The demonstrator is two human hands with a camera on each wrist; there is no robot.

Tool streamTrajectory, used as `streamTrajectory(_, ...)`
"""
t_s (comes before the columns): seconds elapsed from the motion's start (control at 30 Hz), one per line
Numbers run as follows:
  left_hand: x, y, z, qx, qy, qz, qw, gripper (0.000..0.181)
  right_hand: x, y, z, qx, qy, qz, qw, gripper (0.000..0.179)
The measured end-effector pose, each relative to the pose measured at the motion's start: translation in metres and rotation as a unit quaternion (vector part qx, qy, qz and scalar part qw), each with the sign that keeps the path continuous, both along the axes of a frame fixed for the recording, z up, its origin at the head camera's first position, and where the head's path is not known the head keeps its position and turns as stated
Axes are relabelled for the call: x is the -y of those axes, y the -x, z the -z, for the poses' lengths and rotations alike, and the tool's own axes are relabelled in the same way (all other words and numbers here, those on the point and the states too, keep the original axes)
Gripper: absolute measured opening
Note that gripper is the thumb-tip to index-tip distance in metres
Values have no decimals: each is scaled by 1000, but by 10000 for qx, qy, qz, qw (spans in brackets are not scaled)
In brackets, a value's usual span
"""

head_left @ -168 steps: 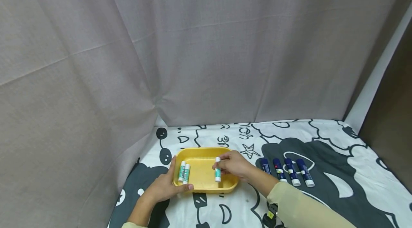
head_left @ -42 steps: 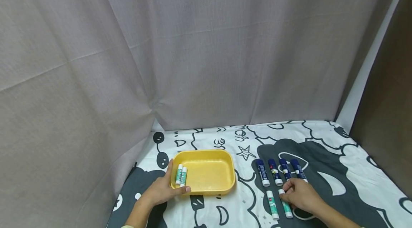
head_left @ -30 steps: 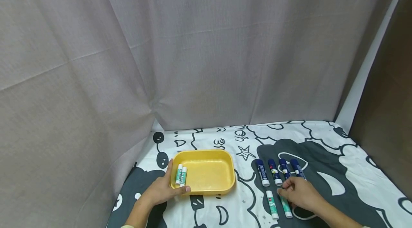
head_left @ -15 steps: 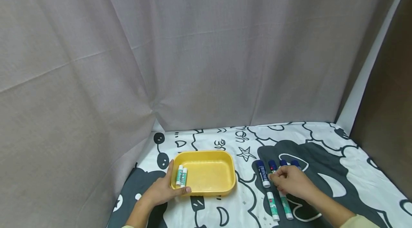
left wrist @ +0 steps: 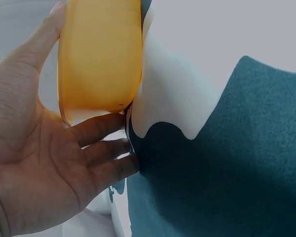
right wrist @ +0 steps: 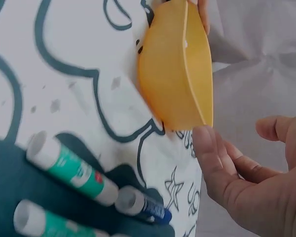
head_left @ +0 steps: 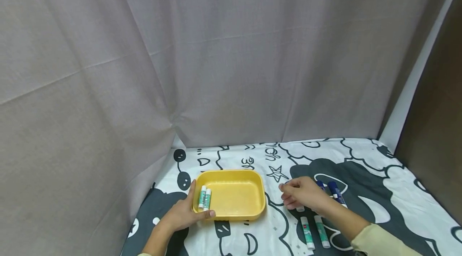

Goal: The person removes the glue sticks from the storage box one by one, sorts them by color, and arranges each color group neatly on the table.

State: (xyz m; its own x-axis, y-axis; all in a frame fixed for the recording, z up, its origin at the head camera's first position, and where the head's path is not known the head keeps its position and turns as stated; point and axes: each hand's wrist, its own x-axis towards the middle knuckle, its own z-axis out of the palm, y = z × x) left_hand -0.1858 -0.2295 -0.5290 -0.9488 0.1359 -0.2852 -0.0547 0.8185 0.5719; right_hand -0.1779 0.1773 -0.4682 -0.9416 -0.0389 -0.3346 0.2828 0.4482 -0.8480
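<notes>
My left hand (head_left: 183,210) rests against the left end of a yellow plastic tray (head_left: 236,215), thumb along its near rim. In the left wrist view its fingers (left wrist: 108,170) lie loosely beside the tray's wall. Two green-and-white glue sticks (head_left: 205,198) lie in the tray's left end. My right hand (head_left: 302,193) is empty, fingers slightly bent, over several blue glue sticks (head_left: 337,194) to the right of the tray; it partly hides that row. Closer to me lie two more green glue sticks (head_left: 307,233), side by side, their white caps facing the blue ones in the right wrist view.
A white-and-grey patterned cloth (head_left: 249,244) covers the surface. Behind it hangs a grey curtain (head_left: 231,67), and a brown panel (head_left: 431,127) stands at the right side.
My right hand has let go of a green glue stick on the cloth and moved leftward over the blue row. Earlier it held one above the tray. The left hand has stayed at the tray.
</notes>
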Motion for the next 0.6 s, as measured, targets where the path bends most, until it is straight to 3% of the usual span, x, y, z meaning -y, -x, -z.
streamTrajectory(0.3, 1, 1, 1, -10, -8, -13, 10000, 144, 34, 16, -3, 24, 755, -166, 9970, 37)
streamTrajectory(0.6, -1, 0, 2, 51, 1, -29, 10000, 145, 67, 25, 2, 119, 1055, -444, 9934, 35)
